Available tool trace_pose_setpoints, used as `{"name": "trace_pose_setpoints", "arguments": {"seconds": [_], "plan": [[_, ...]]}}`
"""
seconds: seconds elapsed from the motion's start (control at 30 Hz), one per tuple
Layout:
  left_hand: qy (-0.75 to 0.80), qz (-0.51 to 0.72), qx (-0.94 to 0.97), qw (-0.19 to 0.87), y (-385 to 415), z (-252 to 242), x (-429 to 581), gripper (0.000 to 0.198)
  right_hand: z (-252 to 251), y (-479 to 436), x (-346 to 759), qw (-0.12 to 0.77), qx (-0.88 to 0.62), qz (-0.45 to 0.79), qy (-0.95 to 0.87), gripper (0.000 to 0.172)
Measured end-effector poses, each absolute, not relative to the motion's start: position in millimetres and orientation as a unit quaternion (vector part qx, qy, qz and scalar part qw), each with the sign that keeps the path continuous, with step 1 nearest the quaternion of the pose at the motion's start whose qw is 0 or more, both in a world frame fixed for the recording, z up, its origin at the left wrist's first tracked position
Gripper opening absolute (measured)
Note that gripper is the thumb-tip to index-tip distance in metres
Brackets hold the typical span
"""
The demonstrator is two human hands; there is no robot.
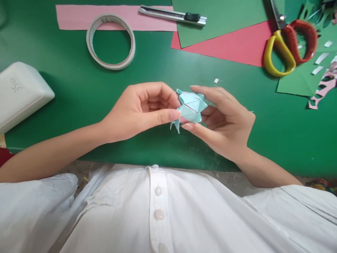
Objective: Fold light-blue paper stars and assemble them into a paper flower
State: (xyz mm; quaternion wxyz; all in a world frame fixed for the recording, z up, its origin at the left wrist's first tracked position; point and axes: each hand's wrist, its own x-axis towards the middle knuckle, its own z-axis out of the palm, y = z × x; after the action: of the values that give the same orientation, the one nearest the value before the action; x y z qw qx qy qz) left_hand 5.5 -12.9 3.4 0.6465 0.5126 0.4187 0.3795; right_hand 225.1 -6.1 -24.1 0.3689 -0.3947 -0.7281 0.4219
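Note:
A small light-blue folded paper figure (191, 106) with pointed corners and a little pink along its lower edge is held above the front part of the green table. My left hand (143, 109) pinches its left side between thumb and curled fingers. Around its right side curves my right hand (223, 121), with the index finger at the top edge and the thumb at the bottom edge. The right hand's other fingers are partly hidden behind the paper.
A tape roll (88, 44) overlaps a pink paper strip (71, 17). Behind lies a utility knife (172, 15). Scissors (279, 52) rest on red paper (226, 45) and green paper (297, 82) at the right, near cut scraps (326, 84). A white box-like device (25, 95) stands left.

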Motion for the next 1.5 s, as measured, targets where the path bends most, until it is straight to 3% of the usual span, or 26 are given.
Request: {"name": "trace_pose_setpoints", "arguments": {"seconds": [0.37, 0.77, 1.07, 1.3, 1.5], "plan": [[0.425, 0.372, 0.536, 0.628, -10.8, 1.4, 4.6, 0.029, -23.9, -8.8, 224.7, 0.351, -0.401, 0.383, -0.754, 0.05], [0.396, 0.378, 0.548, 0.632, -15.5, -4.2, 6.8, 0.028, -22.7, -7.8, 224.0, 0.363, -0.404, 0.484, -0.686, 0.042], [0.42, 0.371, 0.529, 0.638, -17.9, -6.6, 8.9, 0.029, -21.1, -5.3, 224.9, 0.375, -0.381, 0.363, -0.763, 0.057], [0.425, 0.374, 0.52, 0.639, -18.5, -10.3, 9.4, 0.031, -27.4, -8.6, 223.5, 0.382, -0.385, 0.293, -0.787, 0.047], [0.423, 0.371, 0.509, 0.652, -20.5, -10.2, 10.6, 0.031, -29.9, -8.2, 224.2, 0.392, -0.365, 0.305, -0.788, 0.044]]}}
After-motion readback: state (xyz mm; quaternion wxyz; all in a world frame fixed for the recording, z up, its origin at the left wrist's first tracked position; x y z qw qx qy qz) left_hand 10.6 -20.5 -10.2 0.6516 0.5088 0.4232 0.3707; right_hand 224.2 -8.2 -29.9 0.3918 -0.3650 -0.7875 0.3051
